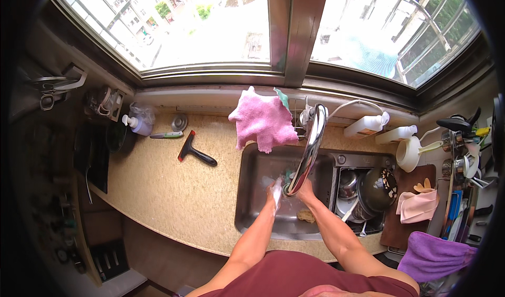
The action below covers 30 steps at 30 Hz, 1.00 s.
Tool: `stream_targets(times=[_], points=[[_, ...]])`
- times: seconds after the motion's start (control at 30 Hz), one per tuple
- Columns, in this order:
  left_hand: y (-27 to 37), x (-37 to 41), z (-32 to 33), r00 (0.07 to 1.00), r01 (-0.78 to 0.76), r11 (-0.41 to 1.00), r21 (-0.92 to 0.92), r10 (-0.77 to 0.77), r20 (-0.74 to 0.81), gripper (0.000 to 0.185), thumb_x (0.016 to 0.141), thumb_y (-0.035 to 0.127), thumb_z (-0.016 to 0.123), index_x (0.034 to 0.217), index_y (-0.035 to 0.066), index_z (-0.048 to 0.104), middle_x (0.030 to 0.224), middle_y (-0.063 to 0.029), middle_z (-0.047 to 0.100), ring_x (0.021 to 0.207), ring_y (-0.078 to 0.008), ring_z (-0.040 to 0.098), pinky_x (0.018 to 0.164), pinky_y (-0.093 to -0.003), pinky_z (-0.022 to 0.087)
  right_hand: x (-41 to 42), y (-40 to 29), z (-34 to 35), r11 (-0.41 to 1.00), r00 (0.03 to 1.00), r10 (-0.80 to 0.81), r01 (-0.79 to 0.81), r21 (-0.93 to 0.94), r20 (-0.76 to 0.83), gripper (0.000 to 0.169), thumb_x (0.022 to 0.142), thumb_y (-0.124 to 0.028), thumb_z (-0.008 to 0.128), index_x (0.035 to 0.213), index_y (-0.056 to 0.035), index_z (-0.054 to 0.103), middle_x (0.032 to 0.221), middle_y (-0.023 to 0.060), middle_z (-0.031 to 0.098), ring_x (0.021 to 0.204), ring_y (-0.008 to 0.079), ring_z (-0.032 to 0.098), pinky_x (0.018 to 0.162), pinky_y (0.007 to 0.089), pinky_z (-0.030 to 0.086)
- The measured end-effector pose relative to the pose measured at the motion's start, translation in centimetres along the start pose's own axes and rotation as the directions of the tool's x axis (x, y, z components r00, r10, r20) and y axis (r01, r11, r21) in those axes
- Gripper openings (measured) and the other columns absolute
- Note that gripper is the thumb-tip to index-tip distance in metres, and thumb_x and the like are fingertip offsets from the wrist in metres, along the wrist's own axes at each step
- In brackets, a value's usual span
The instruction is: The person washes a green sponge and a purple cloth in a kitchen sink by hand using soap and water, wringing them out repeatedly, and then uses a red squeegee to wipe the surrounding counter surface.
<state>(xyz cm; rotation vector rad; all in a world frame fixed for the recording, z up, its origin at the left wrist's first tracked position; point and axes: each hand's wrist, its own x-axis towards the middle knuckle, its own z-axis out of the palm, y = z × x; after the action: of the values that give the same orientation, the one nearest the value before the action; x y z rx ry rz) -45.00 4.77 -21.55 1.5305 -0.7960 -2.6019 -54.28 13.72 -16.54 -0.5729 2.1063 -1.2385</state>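
Observation:
Both my hands are low in the steel sink basin (256, 214). White suds cover the back of my left hand (275, 189), on the basin's left side. My right hand (306, 188) is opposite it, its fingers mostly hidden behind the chrome faucet (309, 155). A small greenish thing (289, 174), perhaps a cloth, shows between the hands near the faucet spout; whether either hand grips it is unclear. On the basin floor, by my right wrist, lies a crumpled tan cloth or sponge (306, 216).
A pink cloth (263, 119) hangs behind the basin. To the right, a rack holds a dark wok (376, 190) and pots. The left counter bears a squeegee (195, 153), a knife (167, 135), a sink strainer (179, 122) and a pump bottle (138, 125). White bottles (365, 126) stand behind the rack.

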Motion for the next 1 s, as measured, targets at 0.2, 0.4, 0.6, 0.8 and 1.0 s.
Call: stream_targets(times=[0.2, 0.4, 0.6, 0.8, 1.0], points=[[-3.4, 4.1, -2.6, 0.913, 0.202, 0.970, -0.133, -0.138, 0.384, 0.036, 0.097, 0.040, 0.052, 0.105, 0.008, 0.066, 0.093, -0.0078, 0.071, 0.083, -0.0194, 0.067, 0.075, -0.0368, 0.055, -5.1, -5.2, 2.9, 0.932, 0.971, -0.199, 0.230, -0.279, 0.133, 0.019, 0.084, -0.020, 0.066, 0.092, -0.0032, 0.061, 0.081, 0.0105, 0.065, 0.074, 0.0242, 0.064, 0.064, 0.0375, 0.049], [-3.9, 1.4, 0.1, 0.909, 0.222, 0.804, -0.552, 0.036, 0.416, 0.033, 0.098, 0.033, 0.051, 0.104, 0.006, 0.067, 0.095, -0.0096, 0.071, 0.084, -0.0231, 0.068, 0.080, -0.0386, 0.055, -0.1, 1.4, 1.8, 0.950, 0.999, 0.050, -0.046, -0.309, 0.004, 0.039, 0.079, -0.043, 0.065, 0.096, -0.0083, 0.069, 0.087, 0.0238, 0.067, 0.085, 0.0461, 0.063, 0.076, 0.0506, 0.051], [-4.7, 5.3, -4.8, 0.729, 0.156, 0.828, -0.539, 0.271, 0.628, 0.055, 0.100, 0.051, 0.037, 0.116, 0.004, 0.060, 0.114, -0.0160, 0.066, 0.102, -0.0293, 0.064, 0.089, -0.0441, 0.051, 0.0, 1.2, 4.2, 0.916, 0.994, -0.099, 0.077, -0.393, -0.036, 0.043, 0.087, -0.046, 0.055, 0.092, -0.0043, 0.065, 0.086, 0.0274, 0.066, 0.087, 0.0480, 0.062, 0.076, 0.0546, 0.049], [-1.7, 0.0, -0.1, 0.963, -0.230, 0.973, 0.010, 0.226, 0.145, 0.022, 0.093, 0.034, 0.061, 0.091, 0.013, 0.066, 0.079, -0.0002, 0.065, 0.069, -0.0126, 0.062, 0.061, -0.0282, 0.050, 0.7, 0.8, -1.1, 0.913, 0.980, 0.108, -0.031, -0.407, 0.168, 0.028, 0.091, -0.024, 0.050, 0.101, -0.0017, 0.064, 0.091, 0.0272, 0.067, 0.089, 0.0465, 0.063, 0.079, 0.0533, 0.049], [-0.8, 2.4, -1.8, 0.791, -0.611, 0.682, 0.401, 0.535, 0.296, 0.023, 0.077, 0.008, 0.073, 0.099, 0.006, 0.069, 0.123, -0.0075, 0.057, 0.116, -0.0158, 0.053, 0.094, -0.0317, 0.046, 0.3, -2.8, -3.6, 0.927, 0.890, 0.044, -0.206, 0.314, 0.454, 0.038, 0.080, -0.008, 0.065, 0.118, -0.0008, 0.063, 0.103, 0.0047, 0.068, 0.095, 0.0125, 0.059, 0.082, 0.0324, 0.049]])
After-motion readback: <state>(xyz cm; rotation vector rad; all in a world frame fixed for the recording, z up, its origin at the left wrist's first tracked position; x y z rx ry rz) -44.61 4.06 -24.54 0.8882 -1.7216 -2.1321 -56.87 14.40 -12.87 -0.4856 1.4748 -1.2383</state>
